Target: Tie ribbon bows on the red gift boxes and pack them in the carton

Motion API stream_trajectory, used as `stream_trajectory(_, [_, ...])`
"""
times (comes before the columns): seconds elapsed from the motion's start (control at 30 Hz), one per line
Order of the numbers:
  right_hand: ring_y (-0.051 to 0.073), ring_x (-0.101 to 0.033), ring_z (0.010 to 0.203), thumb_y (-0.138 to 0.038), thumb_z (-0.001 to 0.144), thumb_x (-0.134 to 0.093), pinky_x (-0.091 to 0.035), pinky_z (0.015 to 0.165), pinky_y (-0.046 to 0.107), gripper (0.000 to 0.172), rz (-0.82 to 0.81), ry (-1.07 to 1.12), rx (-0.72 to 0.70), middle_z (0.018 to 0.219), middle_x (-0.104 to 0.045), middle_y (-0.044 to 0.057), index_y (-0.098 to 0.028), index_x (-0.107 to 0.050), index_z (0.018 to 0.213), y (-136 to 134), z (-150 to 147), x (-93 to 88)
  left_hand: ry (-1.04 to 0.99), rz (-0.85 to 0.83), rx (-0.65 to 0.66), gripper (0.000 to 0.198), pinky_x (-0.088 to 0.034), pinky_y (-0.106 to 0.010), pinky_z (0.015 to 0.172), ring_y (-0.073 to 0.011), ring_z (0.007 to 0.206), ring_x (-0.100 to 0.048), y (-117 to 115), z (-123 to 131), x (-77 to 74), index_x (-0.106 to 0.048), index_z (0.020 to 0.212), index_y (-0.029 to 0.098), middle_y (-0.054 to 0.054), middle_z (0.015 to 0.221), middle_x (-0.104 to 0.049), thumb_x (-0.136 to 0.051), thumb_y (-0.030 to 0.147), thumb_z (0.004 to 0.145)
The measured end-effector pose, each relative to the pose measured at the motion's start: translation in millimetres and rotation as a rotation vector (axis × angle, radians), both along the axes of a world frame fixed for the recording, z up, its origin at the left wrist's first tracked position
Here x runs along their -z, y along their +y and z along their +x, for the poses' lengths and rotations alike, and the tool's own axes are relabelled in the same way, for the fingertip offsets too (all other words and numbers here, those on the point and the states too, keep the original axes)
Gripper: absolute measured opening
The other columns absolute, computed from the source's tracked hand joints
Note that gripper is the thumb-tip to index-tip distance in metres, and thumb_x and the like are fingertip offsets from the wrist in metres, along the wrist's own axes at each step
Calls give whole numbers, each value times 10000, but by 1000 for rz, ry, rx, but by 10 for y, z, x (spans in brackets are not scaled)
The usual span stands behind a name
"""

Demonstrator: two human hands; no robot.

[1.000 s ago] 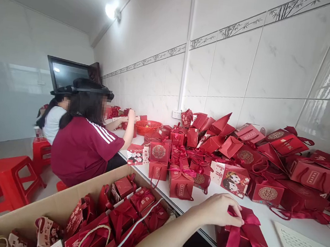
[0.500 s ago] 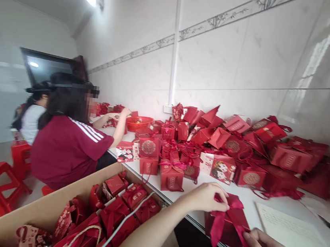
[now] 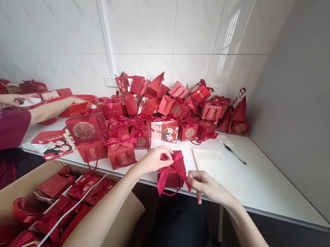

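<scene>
A small dark red gift box [image 3: 171, 179] sits at the front edge of the white table, a twisted cord handle hanging at its front. Across its top runs a glossy red ribbon [image 3: 162, 178] with loose tails. My left hand [image 3: 158, 160] pinches the ribbon on top of the box, fingers closed. My right hand [image 3: 205, 183] is closed on a ribbon tail at the box's right side, thumb and forefinger together. The exact form of the knot is partly hidden by my left fingers.
Many red gift boxes [image 3: 125, 154] are piled along the wall. A carton [image 3: 2, 195] of boxes stands at lower left. Notepaper [image 3: 208, 161] and a pen [image 3: 235, 153] lie at right. A co-worker's arm [image 3: 50, 110] reaches into a red basket [image 3: 88, 99].
My view has turned right, so the table's right end and grey side wall now show. Both hands stay on the ribbon, little changed. The co-worker's arm now reaches into the red basket.
</scene>
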State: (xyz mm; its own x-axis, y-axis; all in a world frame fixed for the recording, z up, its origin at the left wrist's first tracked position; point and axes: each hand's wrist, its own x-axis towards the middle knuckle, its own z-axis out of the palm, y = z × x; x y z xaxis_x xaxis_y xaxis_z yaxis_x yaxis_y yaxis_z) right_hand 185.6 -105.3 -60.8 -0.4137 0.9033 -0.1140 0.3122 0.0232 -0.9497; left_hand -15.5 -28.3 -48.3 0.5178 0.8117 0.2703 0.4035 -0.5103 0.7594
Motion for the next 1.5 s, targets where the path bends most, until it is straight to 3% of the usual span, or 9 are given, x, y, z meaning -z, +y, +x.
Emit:
stream_trajectory(0.17, [68,-479,428,-495,779,-503,-412,374,190,371,-36,-12,-37,580,-484,-37,-173,-431,610,55,154,-44,16,-19,20,79,-456,-325,851,-215,986,-588,19,-4,-9,-633,660,174,-78,1047,-625,-582,208,710])
stream_trajectory(0.27, [62,-459,412,-596,800,-424,-404,373,190,446,57,-18,200,579,-462,-44,-167,-460,682,127,155,-74,0,-28,15,90,-449,-329,866,-215,980,-592,24,5,-18,-631,671,174,-78,1040,-631,-592,241,716])
stream_trajectory(0.37, [80,-474,475,-584,815,-411,-414,371,183,422,165,-28,379,599,-449,-38,-174,-475,740,211,42,-119,-74,-4,-10,145,-419,-324,914,-214,1038,-569,27,11,2,-638,754,181,-76,1060,-631,-579,313,750])
stream_trajectory(0.53, [95,-474,474,-555,816,-422,-385,321,173,385,223,-96,454,566,-463,-27,-185,-470,717,374,-140,-123,-324,80,-248,214,-374,-295,955,-185,1086,-537,-20,-50,111,-583,925,190,-68,1086,-616,-496,338,798])
stream_trajectory(0.63, [79,-446,416,-556,811,-433,-368,316,175,401,219,-148,490,531,-452,-33,-186,-443,655,447,-177,-103,-273,-9,-477,237,-431,-282,783,-184,851,-594,-77,-101,164,-539,779,188,-38,837,-631,-479,418,790])
stream_trajectory(0.7, [77,-433,401,-561,804,-442,-354,314,176,416,223,-170,497,506,-433,-38,-192,-411,613,478,-193,-96,-167,-88,-556,339,-406,-269,634,-171,646,-551,-99,-112,181,-462,623,201,5,607,-545,-436,491,795])
stream_trajectory(0.87, [80,-417,382,-578,797,-435,-340,329,194,430,266,-165,495,485,-409,-51,-208,-362,589,523,-236,-85,-92,-127,-510,419,-306,-248,528,-140,514,-423,-69,-57,192,-344,529,214,43,488,-377,-401,533,793])
stream_trajectory(1.27, [80,-402,349,-540,750,-508,-321,352,212,380,297,-85,450,451,-419,-74,-220,-363,606,586,-275,54,-309,-133,-389,203,-386,-244,589,-139,580,-512,-80,-24,231,-488,639,194,39,539,-494,-492,370,740])
stream_trajectory(1.5, [65,-375,321,-551,745,-523,-295,316,193,387,263,72,403,433,-407,-88,-216,-367,629,596,-273,120,-521,-197,-291,248,-356,-213,511,-94,522,-461,-84,-41,246,-505,740,176,51,577,-477,-549,420,720])
